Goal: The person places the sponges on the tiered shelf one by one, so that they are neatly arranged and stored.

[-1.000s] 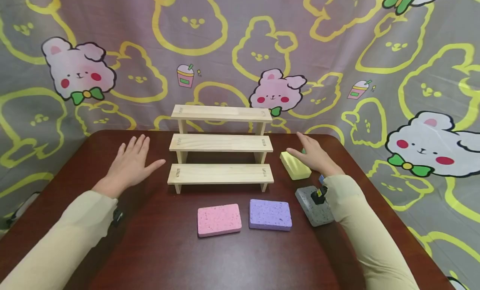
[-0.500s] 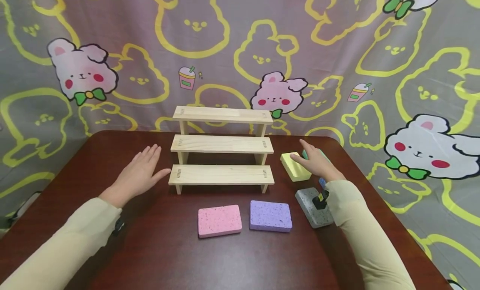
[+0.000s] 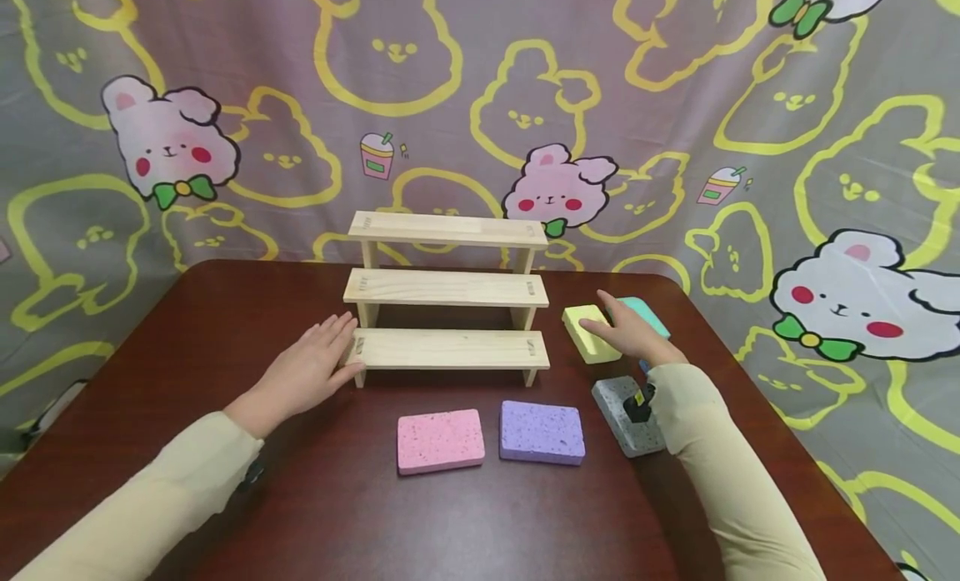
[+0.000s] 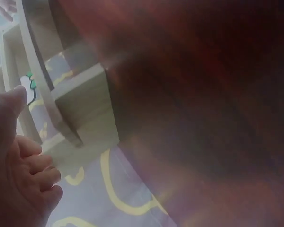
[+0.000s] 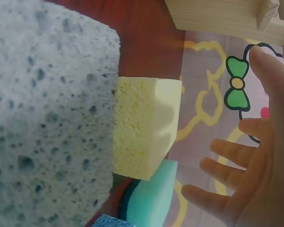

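A three-tier wooden stand (image 3: 450, 348) sits in the middle of the table. My left hand (image 3: 303, 373), fingers extended, is at the left end of its lowest step; whether it touches the wood I cannot tell. In the left wrist view that hand (image 4: 26, 175) appears beside the stand's side panel (image 4: 90, 101). My right hand (image 3: 633, 331) hovers with spread fingers over the yellow sponge (image 3: 585, 339) and the teal sponge (image 3: 641, 314), holding nothing. Below the right wrist lies a grey sponge (image 3: 622, 418), partly covered by the wrist camera. It looms large in the right wrist view.
A pink sponge (image 3: 440, 441) and a purple sponge (image 3: 542, 431) lie in front of the stand on the dark brown table (image 3: 450, 523). Beside the grey one, a small blue piece (image 5: 109, 221) peeks out. A patterned curtain (image 3: 450, 81) hangs behind the table.
My left hand has moved right, up to the stand's lowest step. The right hand has shifted slightly right and lower, exposing more of the teal sponge. Sponges and stand stay put.
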### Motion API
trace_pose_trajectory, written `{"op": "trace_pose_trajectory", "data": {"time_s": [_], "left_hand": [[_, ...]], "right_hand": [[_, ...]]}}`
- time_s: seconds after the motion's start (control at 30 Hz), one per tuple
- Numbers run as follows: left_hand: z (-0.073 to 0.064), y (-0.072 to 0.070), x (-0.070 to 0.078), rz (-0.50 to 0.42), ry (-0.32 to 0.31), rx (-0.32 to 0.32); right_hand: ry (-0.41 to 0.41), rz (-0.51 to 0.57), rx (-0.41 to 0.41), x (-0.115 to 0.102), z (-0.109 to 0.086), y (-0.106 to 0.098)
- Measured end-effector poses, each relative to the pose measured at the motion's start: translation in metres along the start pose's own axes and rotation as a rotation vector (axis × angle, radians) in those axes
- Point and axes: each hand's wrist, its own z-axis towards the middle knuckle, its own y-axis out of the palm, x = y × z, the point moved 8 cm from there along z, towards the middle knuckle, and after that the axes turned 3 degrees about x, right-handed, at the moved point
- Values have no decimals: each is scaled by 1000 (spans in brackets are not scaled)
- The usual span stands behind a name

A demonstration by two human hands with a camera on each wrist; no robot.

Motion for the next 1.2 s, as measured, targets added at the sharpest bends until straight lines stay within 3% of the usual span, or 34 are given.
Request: {"op": "trace_pose_trajectory", "data": {"time_s": [0.13, 0.3, 0.57, 0.9, 1.2], "left_hand": [[-1, 3, 5, -4, 24, 17], [-1, 9, 7, 0, 17, -7], [0, 17, 14, 33, 73, -17], [-5, 13, 17, 50, 91, 6], [-6, 14, 16, 36, 96, 13]], "right_hand": [[-8, 11, 3, 2, 2, 3], [7, -22, -11, 8, 4, 9], [28, -85, -46, 11, 2, 15], [-3, -195, -36, 13, 3, 18], [-16, -184, -35, 14, 4, 21]]}}
